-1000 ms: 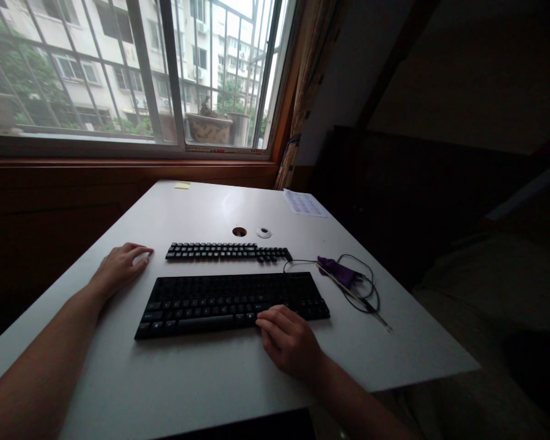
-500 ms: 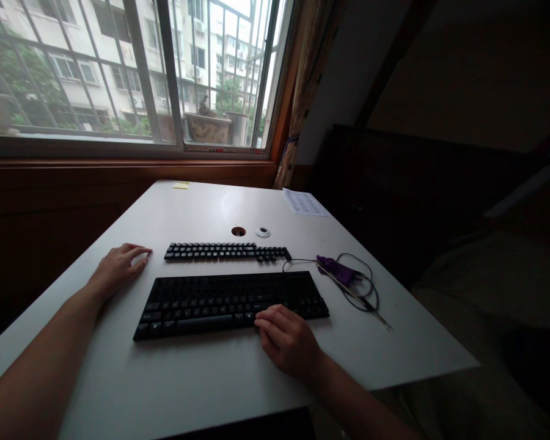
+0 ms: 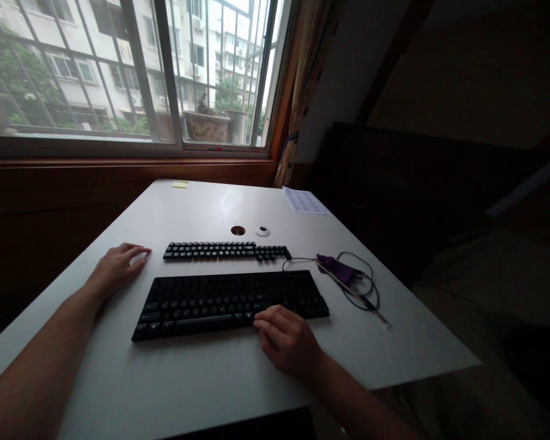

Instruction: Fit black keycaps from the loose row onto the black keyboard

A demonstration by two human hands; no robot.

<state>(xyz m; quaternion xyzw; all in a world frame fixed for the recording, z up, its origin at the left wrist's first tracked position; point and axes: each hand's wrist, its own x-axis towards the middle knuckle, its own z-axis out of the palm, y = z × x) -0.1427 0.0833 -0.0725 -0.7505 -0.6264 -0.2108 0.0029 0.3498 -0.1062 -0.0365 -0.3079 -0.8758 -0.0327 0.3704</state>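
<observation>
Head view: our right hand (image 3: pixel 284 339) bunches its fingertips at the near edge of the black keyboard (image 3: pixel 229 304); can't tell if they're gripping anything. Near rows have keys, far ones look bare, so we'd guess partway. Farther off, our left hand (image 3: pixel 118 269) lies relaxed, holding nothing, left of the loose keys (image 3: pixel 213 250).

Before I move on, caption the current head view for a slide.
Right hand at the near edge of a black keyboard, left hand on the white table, rows of keycaps beyond.
</observation>
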